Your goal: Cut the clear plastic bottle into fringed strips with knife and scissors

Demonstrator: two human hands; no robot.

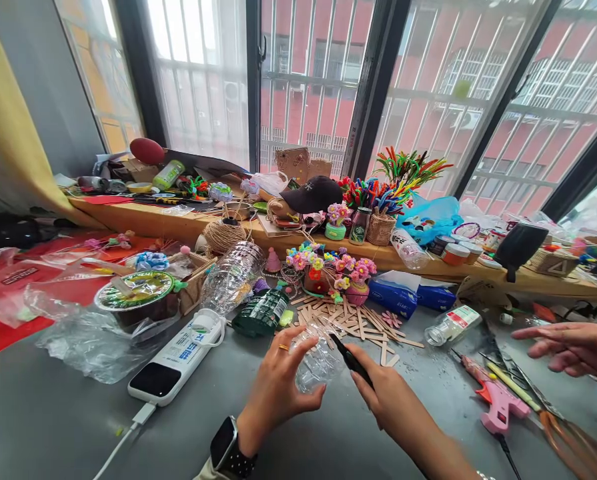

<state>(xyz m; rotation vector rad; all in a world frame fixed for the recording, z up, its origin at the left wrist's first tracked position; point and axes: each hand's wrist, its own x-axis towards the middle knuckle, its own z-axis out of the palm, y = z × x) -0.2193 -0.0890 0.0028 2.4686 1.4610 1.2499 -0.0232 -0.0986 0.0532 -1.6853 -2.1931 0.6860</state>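
My left hand (281,383), with a ring and a watch on its wrist, curls its fingers and thumb around a clear plastic bottle piece (318,365) above the grey table. My right hand (385,393) grips a black-handled knife (351,360); its thin blade lies at the upper rim of the plastic piece, and I cannot tell whether it cuts in. Just behind both hands are loose wooden craft sticks (355,319) and a dark green cut bottle part (261,312).
Another person's hand (573,347) reaches in from the right. Below it lie a pink glue gun (501,400) and orange-handled scissors (563,427). A white power bank (178,360) with a cable, a small clear bottle (452,325) and a lidded bowl (135,297) stand about.
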